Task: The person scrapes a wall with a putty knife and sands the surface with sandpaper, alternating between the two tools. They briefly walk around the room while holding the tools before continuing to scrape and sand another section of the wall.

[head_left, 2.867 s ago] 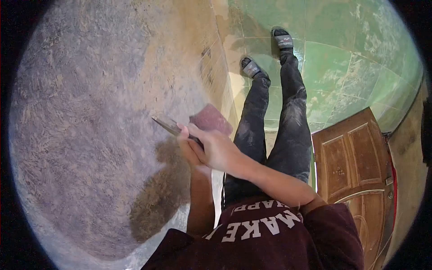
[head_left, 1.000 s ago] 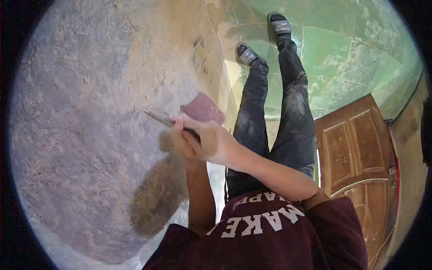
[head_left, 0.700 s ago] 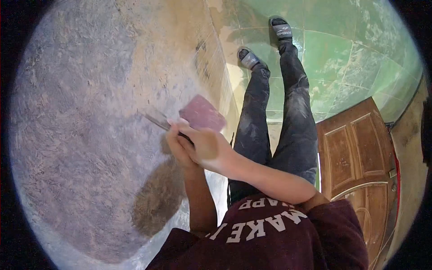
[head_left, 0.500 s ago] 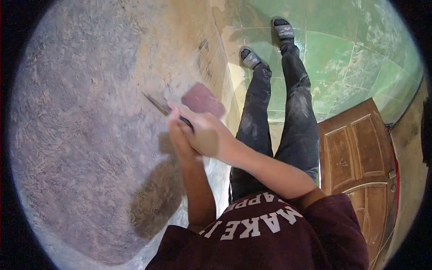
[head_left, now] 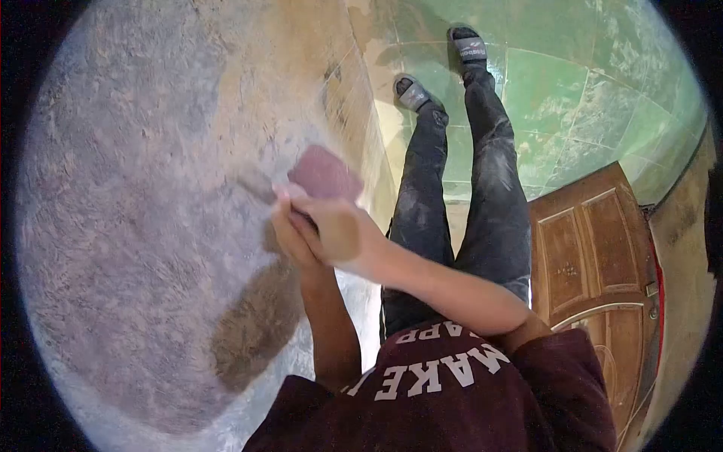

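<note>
In front of the wall, my two hands are together. My left hand [head_left: 295, 237] is closed around a scraper [head_left: 256, 184]; its thin blade, blurred by motion, points up and left, and its dark handle is largely covered. Across it lies my right hand [head_left: 343, 230], fingers bent. A flat maroon sandpaper piece [head_left: 327, 173] with rounded corners sticks out beyond the right hand's knuckles; the fingers hide how it is gripped. Grey and tan patchy plaster covers the rough wall [head_left: 143, 226] beside both hands.
A wooden panelled door [head_left: 587, 256] stands at the right. My legs [head_left: 493, 188] and sandalled feet are on green floor tiles [head_left: 546, 87] dusted with white. The hands cast a dark shadow [head_left: 252, 331] on the wall.
Both hands have shifted slightly left and down with the scraper and the sandpaper. The blade is more blurred now. The whole view has slid a little.
</note>
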### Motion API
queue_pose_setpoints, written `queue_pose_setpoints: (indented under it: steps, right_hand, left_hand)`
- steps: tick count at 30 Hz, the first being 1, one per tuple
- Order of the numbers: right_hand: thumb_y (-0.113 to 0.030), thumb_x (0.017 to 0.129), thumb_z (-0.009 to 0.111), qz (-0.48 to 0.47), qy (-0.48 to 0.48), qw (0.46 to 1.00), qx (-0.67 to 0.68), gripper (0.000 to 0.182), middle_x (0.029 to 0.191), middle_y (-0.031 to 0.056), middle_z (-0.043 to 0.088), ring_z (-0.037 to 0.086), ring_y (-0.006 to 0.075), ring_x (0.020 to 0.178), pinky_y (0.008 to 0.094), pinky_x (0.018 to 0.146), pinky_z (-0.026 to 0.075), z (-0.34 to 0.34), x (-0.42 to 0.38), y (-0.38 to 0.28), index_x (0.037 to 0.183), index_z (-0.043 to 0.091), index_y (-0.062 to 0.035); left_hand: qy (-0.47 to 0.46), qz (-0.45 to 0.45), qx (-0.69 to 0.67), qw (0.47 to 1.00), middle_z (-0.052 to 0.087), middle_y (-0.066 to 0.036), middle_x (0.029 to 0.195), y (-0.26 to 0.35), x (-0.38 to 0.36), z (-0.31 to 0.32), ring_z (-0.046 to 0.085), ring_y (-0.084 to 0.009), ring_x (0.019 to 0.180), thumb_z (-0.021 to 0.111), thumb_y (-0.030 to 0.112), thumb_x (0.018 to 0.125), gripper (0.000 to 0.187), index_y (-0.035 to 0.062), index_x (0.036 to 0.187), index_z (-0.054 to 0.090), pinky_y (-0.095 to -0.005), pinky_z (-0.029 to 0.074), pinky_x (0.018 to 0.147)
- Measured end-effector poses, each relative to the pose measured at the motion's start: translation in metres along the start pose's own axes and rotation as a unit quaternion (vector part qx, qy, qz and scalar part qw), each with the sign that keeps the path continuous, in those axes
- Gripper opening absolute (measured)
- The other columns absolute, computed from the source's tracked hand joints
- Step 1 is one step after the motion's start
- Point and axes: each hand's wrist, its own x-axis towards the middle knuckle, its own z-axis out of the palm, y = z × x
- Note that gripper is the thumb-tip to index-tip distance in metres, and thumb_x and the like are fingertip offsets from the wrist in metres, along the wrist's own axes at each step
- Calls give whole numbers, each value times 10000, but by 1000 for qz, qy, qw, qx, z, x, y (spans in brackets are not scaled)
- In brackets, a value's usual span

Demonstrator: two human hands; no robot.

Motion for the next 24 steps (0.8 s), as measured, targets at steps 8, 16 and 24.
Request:
queue_pose_setpoints:
  steps: [8, 16, 24]
  right_hand:
    - [-201, 979, 553, 13, -46, 998, -28, 377, 851, 272, 653, 655, 463, 796, 477, 672, 522, 5, -1, 15, 1341, 568, -99]
    - [-193, 993, 536, 54, -67, 996, -30, 414, 860, 263, 672, 664, 466, 777, 482, 675, 520, -8, 0, -7, 1400, 520, -121]
    - [-229, 988, 549, 7, -34, 998, 59, 346, 832, 263, 666, 658, 472, 790, 514, 649, 509, -7, 18, -4, 1313, 551, -111]
  left_hand:
    - [-3, 7, -4, 1000, 495, 56, 784, -4, 2, -12, 506, -72, 731, 561, 378, 964, 250, 140, 888, 561, -255, 395, 663]
    - [-37, -5, 14, 999, 549, 13, 929, -7, 10, -32, 540, -107, 865, 537, 327, 984, 210, 123, 1005, 586, -283, 443, 757]
    - [-28, 50, -6, 998, 541, -4, 954, 13, -8, 22, 547, -117, 927, 533, 399, 980, 326, 81, 1051, 564, -288, 442, 806]
